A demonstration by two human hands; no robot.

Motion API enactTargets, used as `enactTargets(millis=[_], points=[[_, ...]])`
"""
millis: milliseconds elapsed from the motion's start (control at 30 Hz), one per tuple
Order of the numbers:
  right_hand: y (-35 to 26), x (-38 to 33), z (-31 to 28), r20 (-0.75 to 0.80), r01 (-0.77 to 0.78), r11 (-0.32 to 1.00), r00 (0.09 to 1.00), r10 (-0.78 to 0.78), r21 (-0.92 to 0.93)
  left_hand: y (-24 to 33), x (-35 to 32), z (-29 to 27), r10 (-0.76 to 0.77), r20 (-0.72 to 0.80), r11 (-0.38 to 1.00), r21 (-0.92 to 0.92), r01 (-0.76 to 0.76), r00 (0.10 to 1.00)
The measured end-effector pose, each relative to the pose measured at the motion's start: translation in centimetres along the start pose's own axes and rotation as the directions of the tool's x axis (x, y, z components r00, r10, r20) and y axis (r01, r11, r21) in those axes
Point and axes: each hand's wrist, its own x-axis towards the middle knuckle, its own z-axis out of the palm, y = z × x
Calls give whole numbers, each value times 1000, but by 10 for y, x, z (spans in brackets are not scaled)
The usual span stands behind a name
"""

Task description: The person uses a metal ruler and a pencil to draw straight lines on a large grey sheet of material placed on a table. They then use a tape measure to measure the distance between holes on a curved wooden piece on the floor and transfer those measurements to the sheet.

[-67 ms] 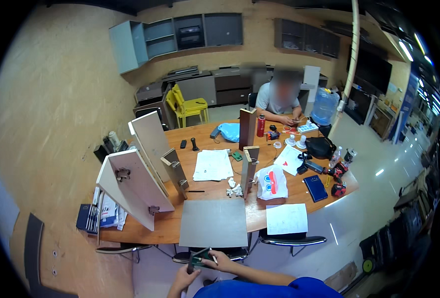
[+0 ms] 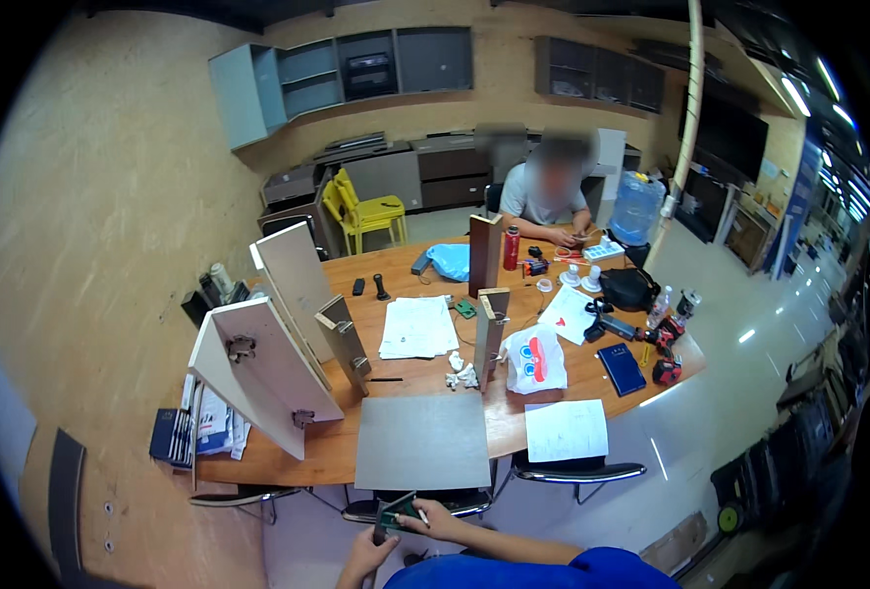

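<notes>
While both hands' fingers grip a small dark packet: white plastic bag, contents unclear.

A small dark green card with a darker edge is the thing in hand, a thin flat piece, roughly rectangular, held low in the head view, near the lower edge. It is tilted, one long edge raised toward the bench, and sits in the air below the bench's near edge, just under the grey panel that overhangs there. The left hand grips its lower end from beneath; the right hand pinches its upper right corner, where a short white stick-like piece shows (too small to identify).
</notes>
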Motion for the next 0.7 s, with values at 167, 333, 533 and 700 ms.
enactTargets(millis=[167,333,533,700], points=[[-8,-5,23,25,-147,984,989,145,96,-4,-11,-19,-27,108,996,-83,36,994],[-16,-7,31,-47,-284,814,934,355,506,-5,-19,-48,-73,330,993,-64,100,941],[-35,9,-3,-261,-143,980,949,175,140,-20,-31,-57,-60,189,997,59,50,980],[-124,37,-3,-93,64,998,993,-66,-27,-32,-10,-36,8,147,981,-193,20,989]])
